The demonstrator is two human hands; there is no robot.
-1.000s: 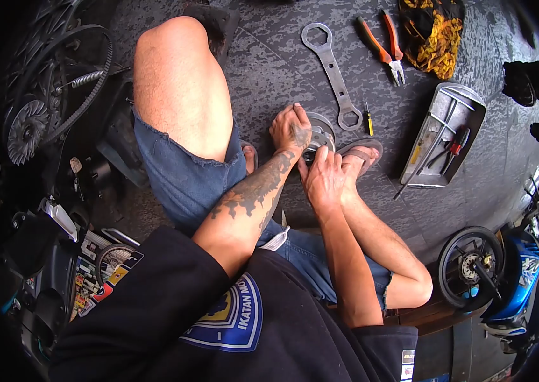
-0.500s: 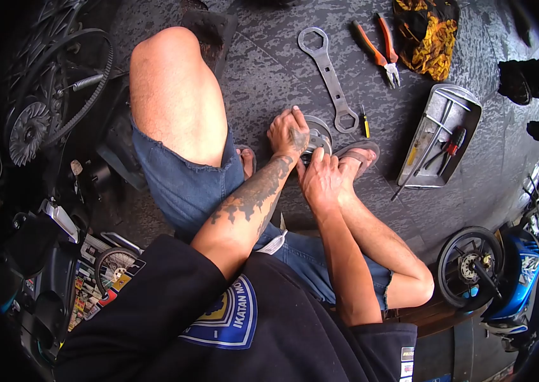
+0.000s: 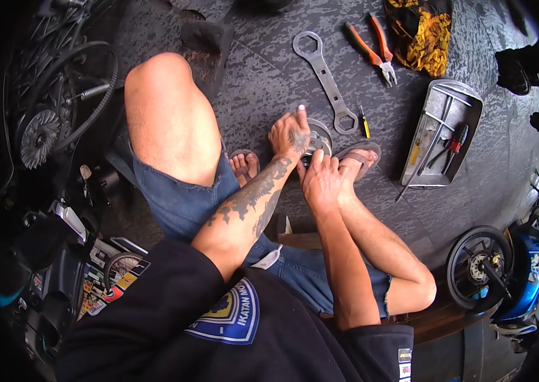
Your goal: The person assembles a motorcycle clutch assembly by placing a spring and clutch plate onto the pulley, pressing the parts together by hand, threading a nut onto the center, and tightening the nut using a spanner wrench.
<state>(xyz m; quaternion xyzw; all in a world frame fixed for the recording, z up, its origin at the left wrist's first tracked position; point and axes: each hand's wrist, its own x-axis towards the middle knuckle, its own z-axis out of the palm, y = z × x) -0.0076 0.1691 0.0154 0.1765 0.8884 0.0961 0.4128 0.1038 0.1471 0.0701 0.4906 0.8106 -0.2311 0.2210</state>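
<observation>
A round metal pulley-like part (image 3: 321, 130) lies on the floor between my feet, partly covered by both hands. My left hand (image 3: 290, 135) grips its left side, with the thumb stuck out and the other fingers curled. From the near side, my right hand (image 3: 321, 183) closes on the same part, fingers bent at its lower edge. The fingertips' exact contact is hidden. Just beyond lies a long flat double-ended wrench (image 3: 326, 83), its lower ring close to the part. A small yellow-handled screwdriver (image 3: 365, 122) rests beside that ring.
Orange-handled pliers (image 3: 374, 54) and a yellow-and-black cloth (image 3: 423, 39) lie at the far right. A metal tray (image 3: 411, 153) holds a T-shaped bar and red-handled pliers. A drive belt and finned fan (image 3: 40, 139) show at left, a blue motorcycle (image 3: 530, 270) at right.
The view has shifted slightly. My left thumb is raised straighter than before, and more of my left foot shows. Both hands remain on the round part.
</observation>
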